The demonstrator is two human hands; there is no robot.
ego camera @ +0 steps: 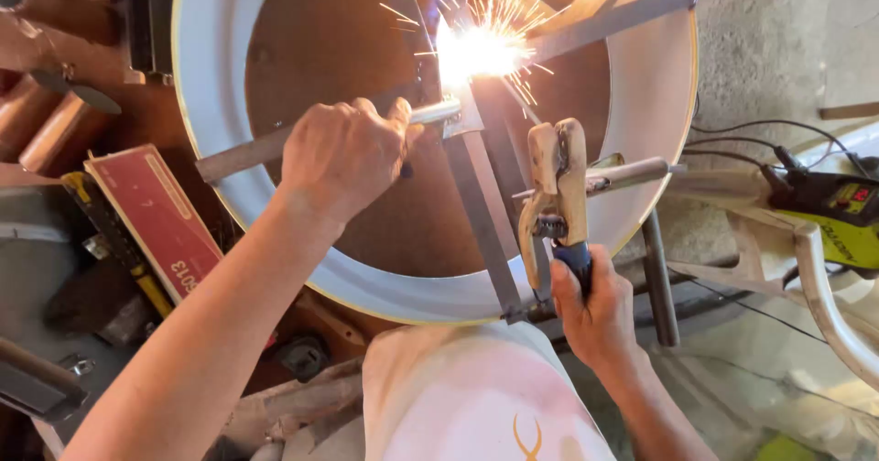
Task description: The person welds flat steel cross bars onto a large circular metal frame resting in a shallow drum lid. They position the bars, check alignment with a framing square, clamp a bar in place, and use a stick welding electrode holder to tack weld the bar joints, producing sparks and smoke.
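My left hand (343,154) grips a grey metal rod (240,155) that lies across a large white metal ring (209,86). My right hand (593,307) holds the blue handle of a tan welding electrode holder (557,186), pointed up toward the joint. A bright white arc with flying sparks (478,49) burns where the rod's end meets flat steel bars (481,214) crossing the ring. A second pale rod (632,174) sticks out to the right of the holder.
A yellow and black welding machine (838,218) with black cables sits at the right on a pale curved frame (824,296). A red flat box (156,218), a yellow-handled tool (119,241) and copper-coloured cylinders (55,127) lie at the left. Rough concrete shows at the upper right.
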